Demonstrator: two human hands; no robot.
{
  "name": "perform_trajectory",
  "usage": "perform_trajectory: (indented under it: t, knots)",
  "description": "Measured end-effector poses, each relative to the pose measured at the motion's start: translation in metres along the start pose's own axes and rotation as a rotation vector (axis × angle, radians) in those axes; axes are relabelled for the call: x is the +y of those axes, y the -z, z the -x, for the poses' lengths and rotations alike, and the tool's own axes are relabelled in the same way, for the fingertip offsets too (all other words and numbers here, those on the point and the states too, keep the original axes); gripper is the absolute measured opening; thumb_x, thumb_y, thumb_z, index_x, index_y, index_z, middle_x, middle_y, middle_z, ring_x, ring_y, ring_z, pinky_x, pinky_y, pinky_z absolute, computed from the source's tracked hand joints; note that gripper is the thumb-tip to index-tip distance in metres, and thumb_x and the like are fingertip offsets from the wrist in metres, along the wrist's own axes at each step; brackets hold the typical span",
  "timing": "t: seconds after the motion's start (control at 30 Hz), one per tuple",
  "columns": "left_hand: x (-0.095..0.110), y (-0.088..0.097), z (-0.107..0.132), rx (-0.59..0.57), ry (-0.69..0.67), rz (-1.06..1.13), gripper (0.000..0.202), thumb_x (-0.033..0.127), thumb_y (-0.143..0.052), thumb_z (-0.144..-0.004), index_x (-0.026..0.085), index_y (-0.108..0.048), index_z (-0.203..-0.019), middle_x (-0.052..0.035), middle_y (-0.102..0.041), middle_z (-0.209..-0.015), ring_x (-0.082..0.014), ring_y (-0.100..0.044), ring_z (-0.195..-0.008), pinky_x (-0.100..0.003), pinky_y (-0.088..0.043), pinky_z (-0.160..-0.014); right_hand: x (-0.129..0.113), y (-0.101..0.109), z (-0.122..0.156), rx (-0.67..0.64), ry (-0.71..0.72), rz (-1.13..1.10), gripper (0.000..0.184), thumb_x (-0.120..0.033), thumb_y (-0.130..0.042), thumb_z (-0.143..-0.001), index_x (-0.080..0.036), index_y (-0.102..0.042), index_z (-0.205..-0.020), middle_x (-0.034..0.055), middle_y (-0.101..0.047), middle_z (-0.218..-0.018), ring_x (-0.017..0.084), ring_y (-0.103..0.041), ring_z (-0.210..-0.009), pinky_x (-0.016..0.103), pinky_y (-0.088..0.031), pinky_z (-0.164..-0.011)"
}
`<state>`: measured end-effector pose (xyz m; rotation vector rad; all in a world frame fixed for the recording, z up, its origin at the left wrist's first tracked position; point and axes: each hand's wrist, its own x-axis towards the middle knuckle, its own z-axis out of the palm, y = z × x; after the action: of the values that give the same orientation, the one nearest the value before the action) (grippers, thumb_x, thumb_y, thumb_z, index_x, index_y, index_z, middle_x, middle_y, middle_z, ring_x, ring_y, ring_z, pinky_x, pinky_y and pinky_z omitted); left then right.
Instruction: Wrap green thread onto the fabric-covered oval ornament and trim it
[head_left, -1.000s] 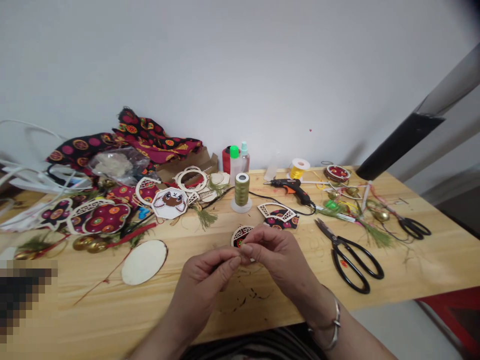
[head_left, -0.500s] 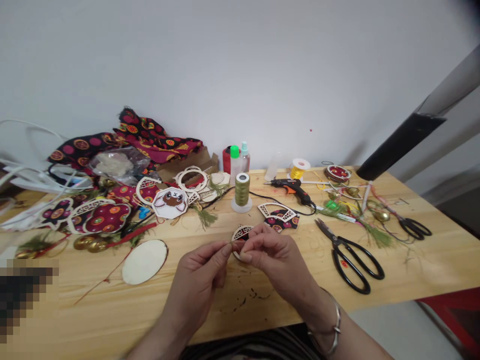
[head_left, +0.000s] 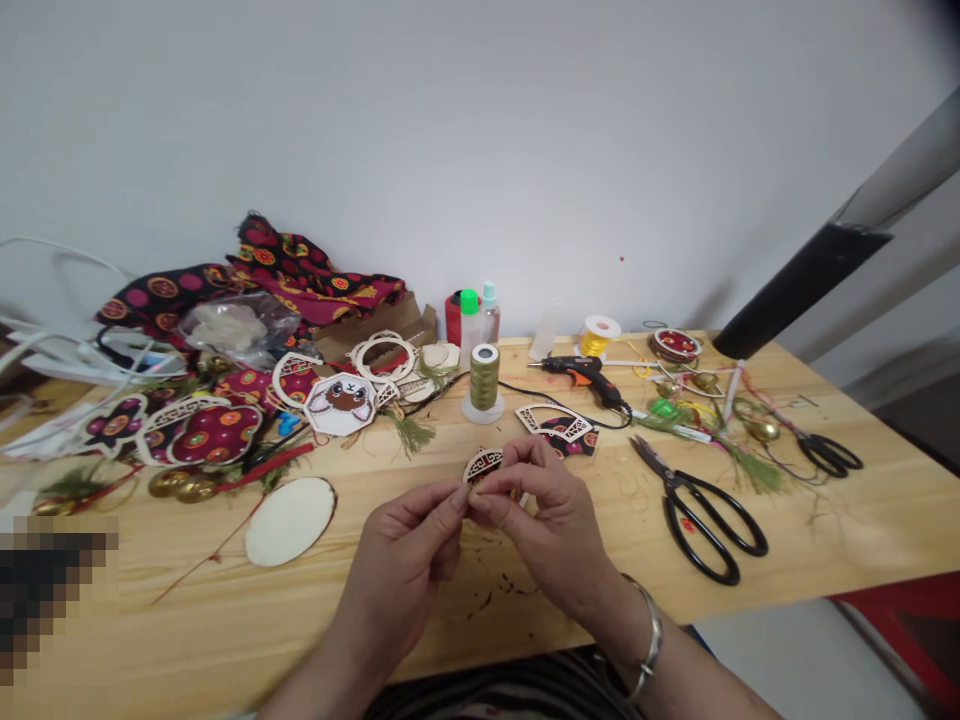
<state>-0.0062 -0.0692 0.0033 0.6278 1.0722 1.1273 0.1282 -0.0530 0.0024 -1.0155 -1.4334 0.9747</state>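
My left hand (head_left: 409, 560) and my right hand (head_left: 544, 520) meet over the near middle of the wooden table (head_left: 862, 520). Both are pinched closed on a small round ornament (head_left: 482, 466) with a pale cut-wood frame over red patterned cloth. The right hand's fingers wrap its lower right side, and the left hand's thumb and forefinger pinch at its left edge. A metal bangle (head_left: 649, 640) sits on my right wrist. Only the ornament's top shows above my fingers.
Large black scissors (head_left: 701, 510) lie to the right, smaller ones (head_left: 829, 455) farther right. A glue gun (head_left: 585, 375), olive thread spool (head_left: 484, 380), glue bottles (head_left: 469, 325) and a fan-shaped ornament (head_left: 559, 430) stand behind my hands. Patterned fabric (head_left: 292, 270), finished ornaments (head_left: 202, 430) and an oval wooden blank (head_left: 289, 520) fill the left.
Both hands have lifted the small ornament slightly up and away from me, and my right fingers have shifted their hold around it. Nothing else on the table has moved.
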Motion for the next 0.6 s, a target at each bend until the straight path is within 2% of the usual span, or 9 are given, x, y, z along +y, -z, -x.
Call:
perform_trajectory:
  t: [0.1, 0.27, 0.6]
  knots:
    - [-0.0002, 0.0004, 0.0001, 0.001, -0.018, -0.043, 0.018, 0.031, -0.073, -0.067, 0.013, -0.069, -0.067, 0.0015, -0.054, -0.053, -0.0029, -0.028, -0.041, -0.019, -0.017, -0.039, 0.0, 0.0007, 0.0003, 0.009, 0.016, 0.051, 0.009, -0.013, -0.068, -0.072, -0.021, -0.07, -0.071, 0.0001, -0.051, -0.078, 0.013, -0.05, -0.083, 0.024, -0.043, -0.073]
    - [-0.0002, 0.0006, 0.0012, 0.001, -0.01, -0.018, 0.017, 0.029, -0.074, -0.066, 0.014, -0.067, -0.063, 0.0049, -0.045, -0.049, -0.0031, -0.027, -0.042, -0.019, -0.017, -0.04, 0.0007, 0.0004, 0.0005, 0.012, 0.006, 0.072, 0.007, -0.013, -0.068, -0.072, -0.02, -0.069, -0.072, 0.0006, -0.052, -0.081, 0.013, -0.051, -0.082, 0.025, -0.043, -0.074]
    - [0.0011, -0.0004, 0.0015, 0.018, -0.026, -0.072, 0.019, 0.031, -0.073, -0.066, 0.013, -0.068, -0.066, 0.0058, -0.042, -0.049, -0.0033, -0.027, -0.042, -0.019, -0.018, -0.04, -0.0007, 0.0036, -0.0012, -0.002, -0.032, 0.032, 0.003, -0.015, -0.066, -0.074, -0.018, -0.067, -0.072, 0.0017, -0.056, -0.08, 0.013, -0.053, -0.082, 0.027, -0.044, -0.075]
